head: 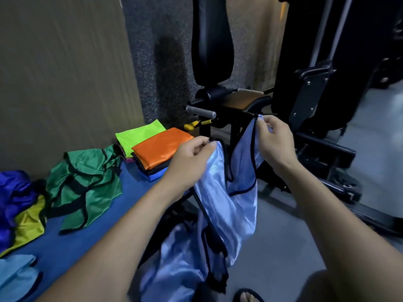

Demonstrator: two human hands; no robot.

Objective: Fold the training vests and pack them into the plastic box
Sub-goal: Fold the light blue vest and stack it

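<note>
Head view: both hands pinch the shoulder straps of a shiny pale-blue mesh vest with black trim (220, 205), left hand (192, 158) lower than right hand (275, 142). It hangs lengthwise downward beside the blue bench (87, 240). Next, probably, lay it flat there to fold.

A gym: black weight machine (305, 83) with padded seat (246, 100), speckled rubber wall (157, 62), blue mat (87, 236).

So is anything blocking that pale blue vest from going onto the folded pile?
Nothing visible does. Both hands, left and right, hold the shiny pale blue vest in the air, and the stack topped by the folded orange vest lies uncovered just left. No plastic box shows.
</note>
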